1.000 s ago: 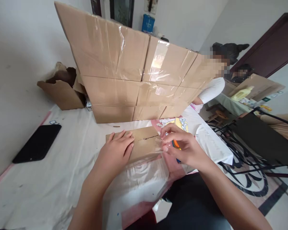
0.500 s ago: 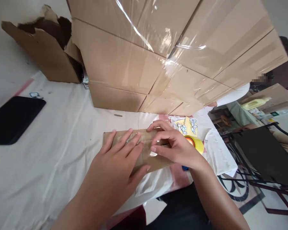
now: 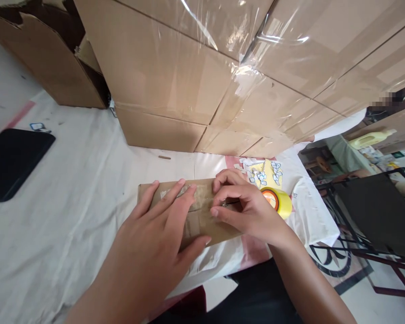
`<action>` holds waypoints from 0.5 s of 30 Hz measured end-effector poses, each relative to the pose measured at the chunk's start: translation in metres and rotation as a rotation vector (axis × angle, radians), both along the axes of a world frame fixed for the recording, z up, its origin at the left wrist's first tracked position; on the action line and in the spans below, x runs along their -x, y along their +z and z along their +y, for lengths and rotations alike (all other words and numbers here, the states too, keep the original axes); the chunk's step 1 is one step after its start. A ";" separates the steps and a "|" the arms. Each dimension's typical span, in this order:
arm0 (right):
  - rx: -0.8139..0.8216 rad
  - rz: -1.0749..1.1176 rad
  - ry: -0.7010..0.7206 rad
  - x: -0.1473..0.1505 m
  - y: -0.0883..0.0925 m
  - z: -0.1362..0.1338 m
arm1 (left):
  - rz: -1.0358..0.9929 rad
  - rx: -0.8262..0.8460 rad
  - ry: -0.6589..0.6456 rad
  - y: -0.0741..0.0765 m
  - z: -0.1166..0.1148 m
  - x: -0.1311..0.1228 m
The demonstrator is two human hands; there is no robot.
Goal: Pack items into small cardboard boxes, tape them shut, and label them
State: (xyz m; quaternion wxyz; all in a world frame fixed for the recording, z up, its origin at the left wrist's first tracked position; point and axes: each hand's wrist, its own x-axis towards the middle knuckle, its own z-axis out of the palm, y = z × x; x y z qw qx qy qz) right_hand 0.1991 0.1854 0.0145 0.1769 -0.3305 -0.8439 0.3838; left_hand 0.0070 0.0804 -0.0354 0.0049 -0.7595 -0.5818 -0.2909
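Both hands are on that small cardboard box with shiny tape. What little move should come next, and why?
Probably the right hand should slide its fingers rightward along the seam, pressing the clear tape down. The left hand lies flat on the small cardboard box, pinning it, while the tape looks wrinkled and the right fingers bunch at the seam.

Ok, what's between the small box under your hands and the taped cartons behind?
Head view: between small box and cartons, just white cloth with one small brown stick.
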 end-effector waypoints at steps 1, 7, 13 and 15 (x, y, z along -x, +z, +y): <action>-0.028 -0.017 0.000 0.001 -0.001 -0.001 | -0.001 0.003 -0.003 0.000 0.000 0.000; -0.104 -0.045 -0.021 0.003 -0.004 -0.003 | 0.013 0.059 -0.079 0.004 0.000 0.002; -0.179 -0.062 -0.024 0.003 -0.006 -0.004 | 0.064 0.034 -0.138 0.002 -0.003 0.005; -0.184 -0.061 -0.039 0.003 -0.007 -0.004 | 0.078 0.031 -0.139 0.001 -0.004 0.005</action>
